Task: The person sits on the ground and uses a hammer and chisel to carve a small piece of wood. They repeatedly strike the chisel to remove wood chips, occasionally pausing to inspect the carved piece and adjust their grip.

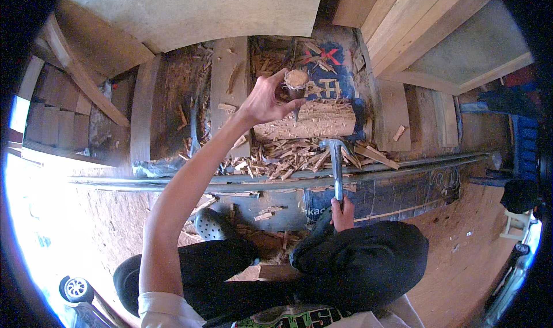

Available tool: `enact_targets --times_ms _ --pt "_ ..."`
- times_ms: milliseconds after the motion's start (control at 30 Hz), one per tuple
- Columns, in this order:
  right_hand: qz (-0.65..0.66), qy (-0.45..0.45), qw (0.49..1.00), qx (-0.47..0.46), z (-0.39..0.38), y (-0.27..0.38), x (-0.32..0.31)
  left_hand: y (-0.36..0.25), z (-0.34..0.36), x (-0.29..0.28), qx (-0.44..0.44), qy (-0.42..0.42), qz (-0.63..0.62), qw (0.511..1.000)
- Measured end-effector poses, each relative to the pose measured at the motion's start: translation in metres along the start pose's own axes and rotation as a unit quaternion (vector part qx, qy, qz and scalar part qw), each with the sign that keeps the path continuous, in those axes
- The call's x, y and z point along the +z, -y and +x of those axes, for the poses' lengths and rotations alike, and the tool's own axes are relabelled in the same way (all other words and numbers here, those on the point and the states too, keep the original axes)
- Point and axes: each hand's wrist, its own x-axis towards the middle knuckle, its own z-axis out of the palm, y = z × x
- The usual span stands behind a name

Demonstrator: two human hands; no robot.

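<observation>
Upper centre: left hand point(266, 101), grip closed around round-topped chisel point(296, 78) over chipped wood block point(328, 122). Lower centre: right hand point(344, 214) grasping hammer point(337, 169).

Ahead of you spreads a pale plywood panel point(230, 11). To your right are a wooden frame point(429, 31) and a blue object point(524, 149); to your left, a curved timber point(86, 87), dark boards point(57, 123) and, lower, a spoked wheel point(76, 289).
</observation>
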Motion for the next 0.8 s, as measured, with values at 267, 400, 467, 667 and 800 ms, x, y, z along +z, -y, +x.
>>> enact_targets --times_ms 267,400,467,667,800 --pt "0.003 0.004 1.000 0.015 -0.002 -0.001 -0.001 -0.003 0.001 0.007 0.004 -0.011 0.006 1.000" --pt "0.008 0.005 1.000 0.016 -0.004 0.004 -0.002 0.000 0.001 0.015 -0.023 -0.028 0.014 0.999" --pt "0.019 0.007 0.999 0.030 -0.005 0.006 -0.002 0.000 -0.001 0.017 -0.049 -0.025 0.011 0.998" --pt "0.021 0.006 1.000 0.005 -0.007 0.009 -0.004 -0.002 -0.001 0.022 -0.001 -0.062 0.012 0.998" --pt "0.015 0.002 1.000 -0.005 -0.005 0.007 -0.004 -0.003 -0.001 0.023 -0.005 -0.086 0.009 0.996"
